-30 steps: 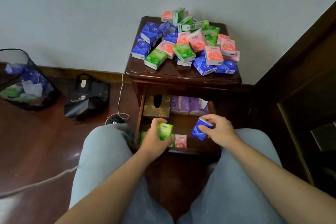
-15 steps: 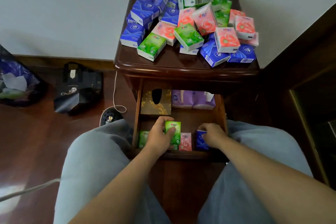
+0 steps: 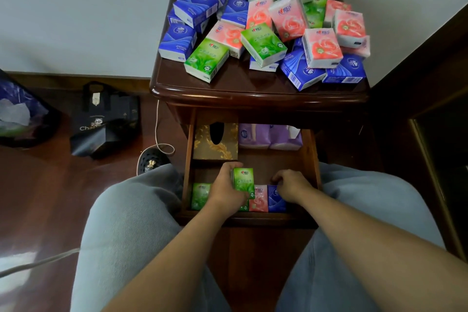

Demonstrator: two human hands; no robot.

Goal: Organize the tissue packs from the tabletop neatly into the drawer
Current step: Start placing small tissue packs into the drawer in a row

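Several blue, green and pink tissue packs (image 3: pixel 263 43) lie heaped on the dark wooden nightstand top (image 3: pixel 228 88). Below it the drawer (image 3: pixel 310 159) stands pulled out. Along its front edge stand a green pack (image 3: pixel 200 195), a pink pack (image 3: pixel 259 199) and a blue pack (image 3: pixel 274 199). My left hand (image 3: pixel 224 191) grips another green pack (image 3: pixel 243 181) upright, just above that row. My right hand (image 3: pixel 291 186) rests on the blue pack, fingers curled over its top; whether it still grips is unclear.
A gold tissue box (image 3: pixel 215 142) and purple tissue packs (image 3: pixel 269 135) fill the drawer's back. My knees flank the drawer. On the floor at left are a black bag (image 3: pixel 103 121), a bin (image 3: pixel 22 119), a power strip (image 3: pixel 149 162) and a white cable (image 3: pixel 158 129). Dark furniture stands right.
Both hands have come down into the drawer. The blue pack now stands in the front row beside the pink one. The view has moved closer and tilted down.
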